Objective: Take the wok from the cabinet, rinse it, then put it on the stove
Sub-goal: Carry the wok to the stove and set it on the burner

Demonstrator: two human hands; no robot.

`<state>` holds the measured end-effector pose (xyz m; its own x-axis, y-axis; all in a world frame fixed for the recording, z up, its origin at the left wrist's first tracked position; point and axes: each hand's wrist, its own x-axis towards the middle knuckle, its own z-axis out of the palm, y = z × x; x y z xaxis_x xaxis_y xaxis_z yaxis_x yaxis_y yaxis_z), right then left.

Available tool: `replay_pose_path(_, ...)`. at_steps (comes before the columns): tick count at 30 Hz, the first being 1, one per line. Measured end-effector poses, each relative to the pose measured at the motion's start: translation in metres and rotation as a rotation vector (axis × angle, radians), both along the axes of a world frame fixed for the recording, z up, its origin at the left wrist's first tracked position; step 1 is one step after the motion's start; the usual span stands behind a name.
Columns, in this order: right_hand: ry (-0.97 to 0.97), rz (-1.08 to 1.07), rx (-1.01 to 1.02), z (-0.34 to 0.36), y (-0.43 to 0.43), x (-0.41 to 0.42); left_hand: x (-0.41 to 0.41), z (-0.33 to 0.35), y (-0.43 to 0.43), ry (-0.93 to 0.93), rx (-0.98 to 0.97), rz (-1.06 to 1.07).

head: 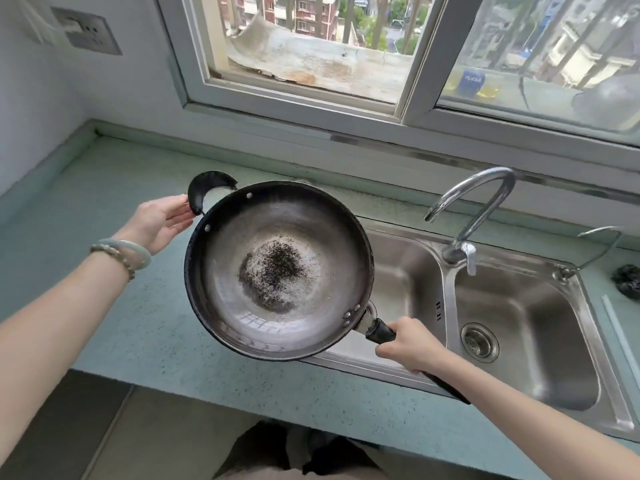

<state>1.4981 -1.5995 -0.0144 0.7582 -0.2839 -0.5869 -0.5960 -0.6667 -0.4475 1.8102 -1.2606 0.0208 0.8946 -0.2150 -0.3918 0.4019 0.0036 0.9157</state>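
Observation:
A dark metal wok [277,271] with a scorched patch in its bottom hangs in the air over the counter edge and the left part of the sink. My right hand [408,344] is closed around its long black handle. My left hand [162,223] has its fingers spread, with the fingertips against the small curved black helper handle at the wok's far left rim. The wok's bowl faces up, tilted slightly toward me. No stove or cabinet is in view.
A stainless double sink [519,327] is set in the pale green counter [114,306], with a curved chrome faucet [474,209] between the basins. A window runs along the back wall. A dark scrubber [627,278] lies at the right edge.

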Motion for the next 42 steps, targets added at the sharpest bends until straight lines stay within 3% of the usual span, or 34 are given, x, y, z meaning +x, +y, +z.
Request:
replay_pose_path(13, -0.033, 0.539, -0.022, 0.010, 0.003, 0.035, -0.185, -0.012, 0.119, -0.057, -0.035, 0.596)
replay_pose_path(19, -0.020, 0.740, -0.069, 0.009, 0.039, 0.044, -0.268, -0.006, 0.162, -0.080, -0.082, 0.749)
replay_pose_path(34, -0.060, 1.252, -0.142, 0.030, 0.240, 0.036, -0.512, 0.008, 0.295, -0.138, -0.093, 1.320)
replay_pose_path(42, -0.066, 1.444, -0.114, 0.044, 0.375, -0.039, -0.661, 0.019, 0.387, -0.169, 0.012, 1.411)
